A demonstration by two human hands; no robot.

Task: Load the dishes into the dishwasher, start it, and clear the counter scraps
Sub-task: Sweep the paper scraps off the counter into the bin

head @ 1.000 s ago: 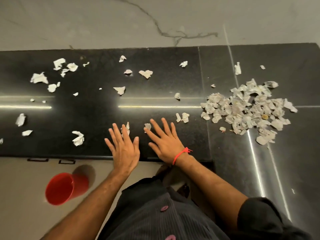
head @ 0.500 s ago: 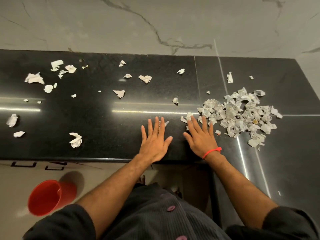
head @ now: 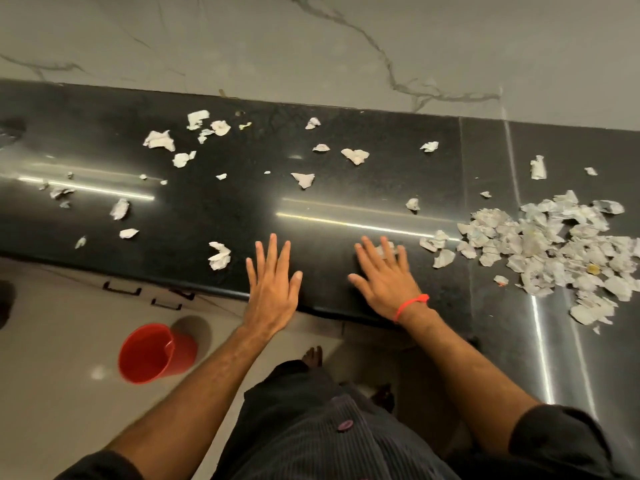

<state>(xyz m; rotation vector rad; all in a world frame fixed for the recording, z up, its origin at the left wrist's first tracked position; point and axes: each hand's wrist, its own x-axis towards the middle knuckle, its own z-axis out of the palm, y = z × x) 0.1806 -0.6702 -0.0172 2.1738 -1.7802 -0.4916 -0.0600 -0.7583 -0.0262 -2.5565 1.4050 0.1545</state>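
Note:
Torn white paper scraps lie all over the black counter. A big heap of scraps is gathered at the right. Loose scraps are spread over the left and middle, one crumpled piece close to the front edge. My left hand lies flat with straight fingers at the counter's front edge, just right of that piece. My right hand, with a red thread on its wrist, is flat too, and a small scrap shows under its fingertips. Neither hand grips anything.
A red bucket stands on the light floor below the counter at the left. Cabinet handles show under the counter edge. A marble wall backs the counter. My feet and dark clothing fill the bottom.
Both flat hands slid right toward the heap half a second ago, pushing small scraps along. Now they lie left of the heap again, and the view has shifted left.

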